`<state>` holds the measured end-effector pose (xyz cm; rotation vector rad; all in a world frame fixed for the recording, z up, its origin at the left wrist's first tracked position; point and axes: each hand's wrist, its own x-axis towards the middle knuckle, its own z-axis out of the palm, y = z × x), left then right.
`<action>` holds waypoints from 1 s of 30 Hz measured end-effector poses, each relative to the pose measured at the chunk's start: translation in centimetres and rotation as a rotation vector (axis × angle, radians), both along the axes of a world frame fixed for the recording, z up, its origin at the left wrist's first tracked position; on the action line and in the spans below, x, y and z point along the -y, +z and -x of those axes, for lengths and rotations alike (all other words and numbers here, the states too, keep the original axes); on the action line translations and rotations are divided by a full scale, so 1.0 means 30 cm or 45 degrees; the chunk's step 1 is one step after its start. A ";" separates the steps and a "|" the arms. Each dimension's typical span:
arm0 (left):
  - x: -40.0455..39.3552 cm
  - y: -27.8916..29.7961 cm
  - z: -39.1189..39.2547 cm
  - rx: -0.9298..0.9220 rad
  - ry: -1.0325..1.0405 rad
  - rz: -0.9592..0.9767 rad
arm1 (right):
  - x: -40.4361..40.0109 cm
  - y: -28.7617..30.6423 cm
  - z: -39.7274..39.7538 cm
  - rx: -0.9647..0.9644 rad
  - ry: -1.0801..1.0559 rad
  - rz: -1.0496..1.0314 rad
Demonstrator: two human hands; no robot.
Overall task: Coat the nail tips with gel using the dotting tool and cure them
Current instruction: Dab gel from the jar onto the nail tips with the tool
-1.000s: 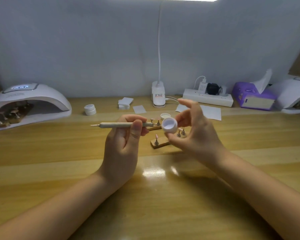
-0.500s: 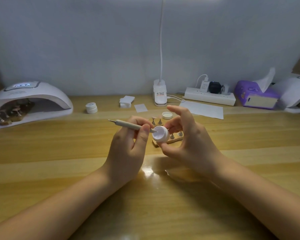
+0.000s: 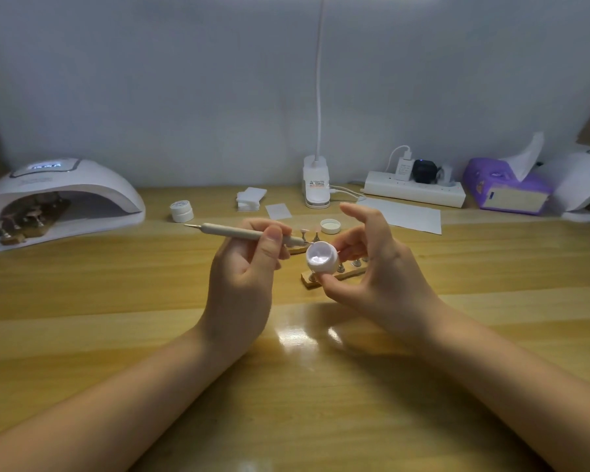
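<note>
Left hand (image 3: 242,277) grips dotting tool (image 3: 239,230); right hand (image 3: 372,267) pinches open gel pot (image 3: 322,258), tilted, above tabletop centre. Tool tip at pot rim. Advice: dip shallow, take small bead; nail tips (image 3: 309,230) wait just behind.

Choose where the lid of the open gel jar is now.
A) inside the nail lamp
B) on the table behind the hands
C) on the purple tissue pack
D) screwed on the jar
B: the white lid lies on the table, while the right hand holds the open gel jar.
</note>
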<state>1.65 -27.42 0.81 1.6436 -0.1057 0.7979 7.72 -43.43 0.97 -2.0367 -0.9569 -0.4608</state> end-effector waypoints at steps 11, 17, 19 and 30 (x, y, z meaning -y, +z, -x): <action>-0.017 -0.007 -0.017 -0.129 -0.102 0.354 | 0.000 0.003 0.000 -0.007 -0.010 -0.079; -0.017 0.006 -0.013 -0.111 -0.174 0.411 | 0.009 0.011 -0.021 0.005 -0.076 -0.084; -0.016 0.009 -0.008 -0.103 -0.210 0.390 | 0.021 0.020 -0.039 -0.010 -0.140 -0.111; -0.023 0.018 -0.015 -0.303 -0.104 0.592 | 0.166 -0.013 -0.215 -0.269 -0.617 -0.178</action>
